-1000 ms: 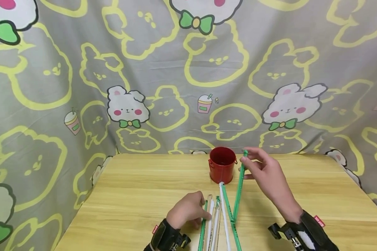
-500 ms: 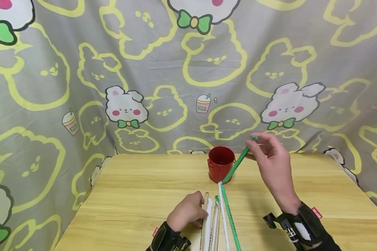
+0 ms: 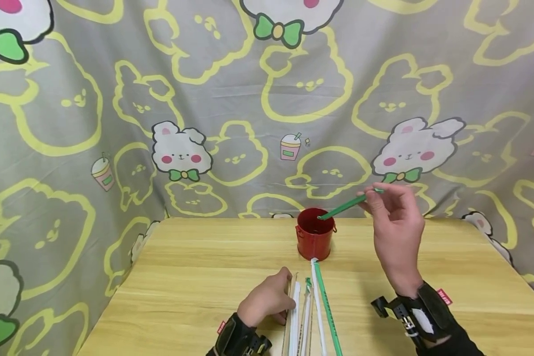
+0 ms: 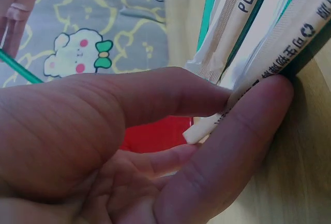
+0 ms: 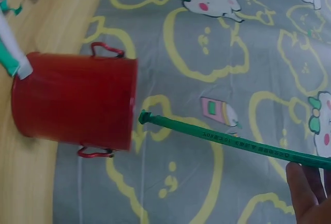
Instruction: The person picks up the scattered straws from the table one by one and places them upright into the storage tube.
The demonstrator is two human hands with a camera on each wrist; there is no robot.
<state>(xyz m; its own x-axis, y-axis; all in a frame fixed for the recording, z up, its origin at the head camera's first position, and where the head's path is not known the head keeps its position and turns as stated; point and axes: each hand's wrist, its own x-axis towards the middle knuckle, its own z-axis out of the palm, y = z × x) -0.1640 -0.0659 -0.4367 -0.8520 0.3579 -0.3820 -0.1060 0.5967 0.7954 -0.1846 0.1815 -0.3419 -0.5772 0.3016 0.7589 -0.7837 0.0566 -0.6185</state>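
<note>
My right hand [image 3: 398, 222] pinches one end of a green wrapped drinking straw [image 3: 344, 205]. The straw slants down to the left, its far end at the mouth of a small red bucket [image 3: 315, 244]. In the right wrist view that green tip [image 5: 147, 117] is just off the bucket's rim. My left hand [image 3: 267, 299] is low at the left edge of a row of wrapped straws. Its thumb and a finger pinch a pale straw with dark print [image 4: 289, 53], as the left wrist view shows. White straws [image 3: 295, 316] and another green straw [image 3: 327, 306] lie beside it.
The bucket stands at the back of the wooden table [image 3: 196, 267], near a patterned cloth [image 3: 231, 99] hanging behind. One white straw [image 3: 318, 306] and the green one beside it reach toward the bucket's base. Small handles [image 5: 106, 49] stick out from the bucket's sides.
My right hand has risen and moved right, lifting the green straw from the table until its lower end reached the bucket's mouth. The left hand stays by the row, where the leftmost straws have shifted.
</note>
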